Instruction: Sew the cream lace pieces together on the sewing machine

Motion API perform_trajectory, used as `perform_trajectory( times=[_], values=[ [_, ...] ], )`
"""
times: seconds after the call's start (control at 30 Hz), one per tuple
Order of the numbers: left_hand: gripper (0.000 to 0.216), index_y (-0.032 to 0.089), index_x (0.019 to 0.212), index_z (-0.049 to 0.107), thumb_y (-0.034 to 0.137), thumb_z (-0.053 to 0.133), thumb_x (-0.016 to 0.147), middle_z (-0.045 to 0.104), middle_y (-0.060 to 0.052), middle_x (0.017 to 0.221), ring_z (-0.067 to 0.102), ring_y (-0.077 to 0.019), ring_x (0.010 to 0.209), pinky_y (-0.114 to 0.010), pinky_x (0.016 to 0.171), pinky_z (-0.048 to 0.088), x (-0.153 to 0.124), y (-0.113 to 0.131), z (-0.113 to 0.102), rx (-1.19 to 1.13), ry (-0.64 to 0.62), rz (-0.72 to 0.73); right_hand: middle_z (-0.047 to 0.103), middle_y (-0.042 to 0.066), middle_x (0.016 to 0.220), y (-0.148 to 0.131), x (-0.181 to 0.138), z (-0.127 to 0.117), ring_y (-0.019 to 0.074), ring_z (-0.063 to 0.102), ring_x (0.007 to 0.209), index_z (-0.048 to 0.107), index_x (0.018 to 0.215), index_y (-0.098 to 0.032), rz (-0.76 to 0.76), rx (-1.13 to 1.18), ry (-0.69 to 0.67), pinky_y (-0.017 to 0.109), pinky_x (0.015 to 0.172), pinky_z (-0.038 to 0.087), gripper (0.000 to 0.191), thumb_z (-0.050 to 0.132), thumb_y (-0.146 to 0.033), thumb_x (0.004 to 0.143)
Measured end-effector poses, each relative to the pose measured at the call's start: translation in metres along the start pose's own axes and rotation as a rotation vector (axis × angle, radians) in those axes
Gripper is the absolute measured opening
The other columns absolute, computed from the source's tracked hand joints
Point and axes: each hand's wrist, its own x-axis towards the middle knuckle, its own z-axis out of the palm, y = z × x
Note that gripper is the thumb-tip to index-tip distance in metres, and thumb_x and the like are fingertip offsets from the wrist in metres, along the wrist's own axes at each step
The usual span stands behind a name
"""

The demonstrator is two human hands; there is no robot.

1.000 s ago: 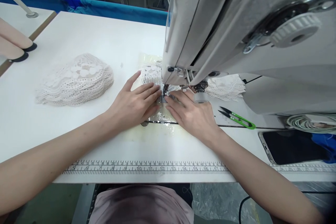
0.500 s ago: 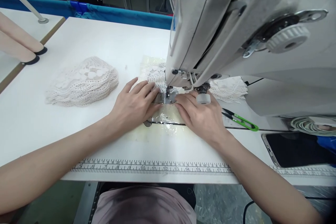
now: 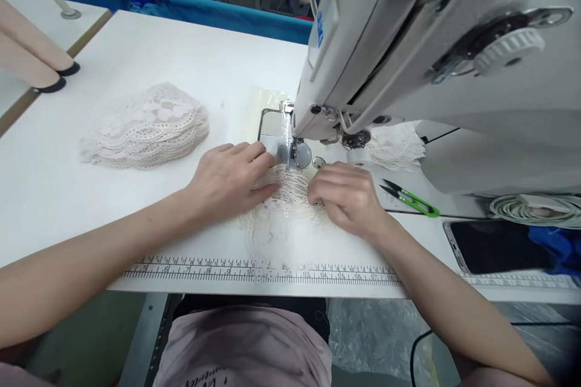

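A strip of white lace (image 3: 293, 186) lies gathered in front of the sewing machine's (image 3: 363, 42) needle area, its loose end spreading toward the printed ruler. My left hand (image 3: 238, 178) pinches the lace's left side between thumb and fingers. On the other side my right hand (image 3: 345, 193) has its fingers curled closed on the lace edge. The presser foot (image 3: 295, 151) sits over the metal plate just behind the lace. A pile of lace pieces (image 3: 149, 127) rests to the left, and more lace (image 3: 394, 145) lies beyond my right hand.
Green thread snips (image 3: 413, 201) lie right of my right hand. A phone (image 3: 499, 247) and a coil of pale tape (image 3: 540, 208) are farther right. The ruler (image 3: 218, 272) runs along the front edge. Two leg-like forms (image 3: 36, 60) with black tips stand at far left.
The lace has come out from under the presser foot toward me, exposing the metal plate. Both hands have moved back with it, and my right hand's fingers have curled in.
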Motion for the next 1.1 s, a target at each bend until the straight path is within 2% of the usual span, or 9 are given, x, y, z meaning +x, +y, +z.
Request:
perform_trajectory(
  times=[0.1, 0.17, 0.27, 0.43, 0.67, 0.77, 0.83, 0.93, 1.1],
  values=[
    [0.024, 0.017, 0.093, 0.064, 0.039, 0.053, 0.094, 0.069, -0.005, 0.084, 0.064, -0.0196, 0.068, -0.037, 0.069, 0.042, 0.003, 0.001, 0.005, 0.016, -0.033, -0.022, 0.067, -0.003, 0.063, -0.002, -0.001, 0.000, 0.0113, 0.060, 0.057, 0.063, 0.068, -0.021, 0.185, 0.039, 0.139, 0.027, 0.056, 0.048, 0.038, 0.035, 0.001, 0.079],
    [0.023, 0.017, 0.090, 0.065, 0.035, 0.050, 0.095, 0.070, -0.005, 0.081, 0.063, -0.0191, 0.066, -0.038, 0.070, 0.042, 0.005, 0.003, 0.008, 0.009, -0.006, -0.024, 0.070, -0.001, 0.073, -0.008, 0.002, 0.001, 0.0122, 0.063, 0.062, 0.067, 0.080, -0.020, 0.260, 0.125, 0.149, 0.028, 0.059, 0.051, 0.034, 0.037, -0.003, 0.083],
    [0.026, 0.017, 0.088, 0.066, 0.029, 0.045, 0.097, 0.071, -0.005, 0.079, 0.063, -0.0191, 0.064, -0.038, 0.070, 0.042, 0.007, 0.004, 0.010, -0.031, 0.006, -0.031, 0.072, 0.001, 0.087, -0.021, 0.007, 0.001, 0.0116, 0.065, 0.068, 0.068, 0.090, -0.019, 0.377, 0.329, 0.027, 0.025, 0.060, 0.053, 0.024, 0.046, -0.010, 0.086],
    [0.019, 0.019, 0.090, 0.065, 0.030, 0.050, 0.095, 0.072, 0.001, 0.079, 0.059, -0.0133, 0.059, -0.035, 0.070, 0.042, 0.007, 0.003, 0.006, -0.307, -0.038, -0.178, 0.068, -0.002, 0.069, -0.024, 0.010, 0.002, 0.0101, 0.064, 0.061, 0.068, 0.083, -0.018, 0.579, 0.508, -0.125, 0.022, 0.056, 0.051, 0.010, 0.058, -0.014, 0.085],
    [0.018, 0.020, 0.085, 0.068, 0.032, 0.057, 0.092, 0.070, 0.002, 0.075, 0.055, -0.0094, 0.059, -0.022, 0.052, 0.040, 0.007, 0.007, -0.007, -0.751, -0.029, -0.344, 0.062, -0.003, 0.063, -0.020, 0.007, 0.000, 0.0092, 0.057, 0.054, 0.062, 0.070, -0.018, 0.546, 0.358, -0.054, 0.023, 0.053, 0.048, 0.015, 0.066, -0.023, 0.084],
    [0.012, 0.019, 0.084, 0.068, 0.027, 0.061, 0.089, 0.069, 0.000, 0.080, 0.058, -0.0106, 0.070, -0.023, 0.061, 0.044, 0.006, 0.008, -0.008, -0.787, 0.038, -0.346, 0.069, 0.001, 0.082, -0.022, 0.005, 0.004, 0.0085, 0.057, 0.053, 0.065, 0.084, -0.018, 0.493, 0.249, 0.039, 0.025, 0.054, 0.050, 0.005, 0.066, -0.023, 0.085],
    [0.007, 0.019, 0.084, 0.069, 0.023, 0.065, 0.087, 0.068, 0.001, 0.081, 0.058, -0.0104, 0.073, -0.023, 0.064, 0.045, 0.006, 0.009, -0.009, -0.819, 0.058, -0.345, 0.071, 0.002, 0.089, -0.024, 0.004, 0.006, 0.0096, 0.059, 0.053, 0.065, 0.106, -0.021, 0.484, 0.234, 0.065, 0.027, 0.055, 0.053, 0.020, 0.065, -0.025, 0.087],
    [0.003, 0.019, 0.082, 0.070, 0.020, 0.068, 0.084, 0.066, 0.003, 0.077, 0.052, -0.0078, 0.064, -0.022, 0.059, 0.042, 0.006, 0.010, -0.010, -0.919, 0.048, -0.378, 0.067, -0.004, 0.066, -0.026, 0.003, 0.006, 0.0130, 0.062, 0.051, 0.056, 0.130, -0.022, 0.556, 0.338, -0.012, 0.029, 0.058, 0.056, 0.042, 0.063, -0.030, 0.089],
    [0.007, 0.019, 0.077, 0.069, 0.024, 0.071, 0.081, 0.068, 0.002, 0.071, 0.055, -0.0072, 0.055, -0.021, 0.051, 0.041, 0.006, 0.007, -0.012, -1.042, 0.025, -0.498, 0.063, -0.005, 0.055, -0.025, 0.005, 0.001, 0.0122, 0.061, 0.043, 0.067, 0.111, -0.017, 0.703, 0.426, -0.055, 0.024, 0.046, 0.050, 0.025, 0.061, -0.026, 0.089]
  ],
)
